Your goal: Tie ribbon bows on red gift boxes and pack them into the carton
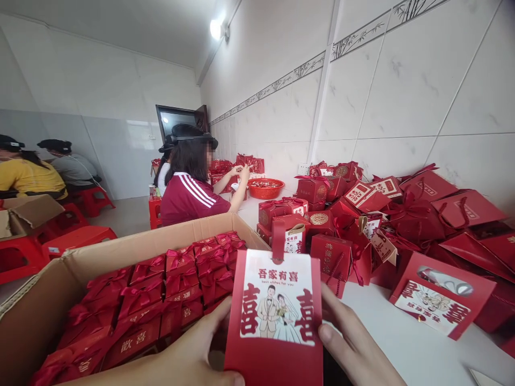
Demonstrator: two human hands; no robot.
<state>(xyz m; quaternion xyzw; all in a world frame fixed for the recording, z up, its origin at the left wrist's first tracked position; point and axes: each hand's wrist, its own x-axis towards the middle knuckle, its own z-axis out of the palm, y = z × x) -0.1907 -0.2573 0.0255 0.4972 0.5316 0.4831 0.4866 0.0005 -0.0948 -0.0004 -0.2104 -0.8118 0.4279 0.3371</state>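
Observation:
Between both hands, close to the camera, stands an upright red wedding gift box [277,359] with a red ribbon tab at its top. Its white front panel shows a cartoon bride and groom and red characters. My left hand [197,343] is closed on the box's left side, thumb at the lower front. On the right edge, my right hand [350,332] grips with its thumb in front; its other fingers are partly hidden behind. To the right, a similar red gift box [444,292] with an oval window lies tilted on the white table [376,327].
An open cardboard carton [132,244] at left holds rows of ribboned red boxes [177,273]. More red boxes [414,214] are heaped along the tiled wall. Ahead, a person in a maroon shirt [191,198] sits near a red basin [265,187]. Red stools [94,201] stand at left.

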